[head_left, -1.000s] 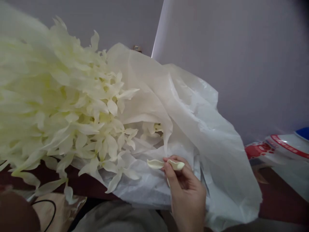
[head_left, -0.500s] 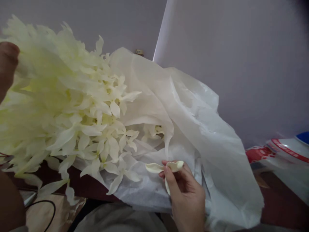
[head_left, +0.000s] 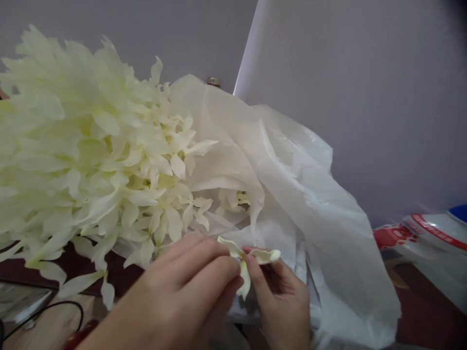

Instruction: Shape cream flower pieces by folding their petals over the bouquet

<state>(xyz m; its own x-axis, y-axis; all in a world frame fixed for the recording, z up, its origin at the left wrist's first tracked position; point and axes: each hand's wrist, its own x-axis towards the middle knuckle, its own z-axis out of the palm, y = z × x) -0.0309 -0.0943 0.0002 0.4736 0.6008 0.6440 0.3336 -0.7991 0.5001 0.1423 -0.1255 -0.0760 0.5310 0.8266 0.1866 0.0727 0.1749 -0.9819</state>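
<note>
Between the fingertips of my right hand (head_left: 282,301) is a small artificial flower (head_left: 245,282) with several creamy white petals, pinched by one petal near its centre. My left hand (head_left: 189,287) has come up to the flower from the left, its fingers curled together right against the petals. Its fingertips point away from me, so what they pinch, if anything, is hidden. A large heap of similar pale flowers (head_left: 113,160) fills the left of the head view, with loose petals hanging over the table edge beneath it.
A crumpled translucent plastic bag (head_left: 302,194) spreads behind and right of my hands, with a few flowers inside its opening. A red and white package (head_left: 397,236) with a blue part lies at far right on the dark table (head_left: 423,311). A black cable (head_left: 69,304) curves at lower left.
My left hand has moved from beside the heap at far left to the flower in my right hand. The flower has turned slightly, showing its petals more spread; my right hand stays in place.
</note>
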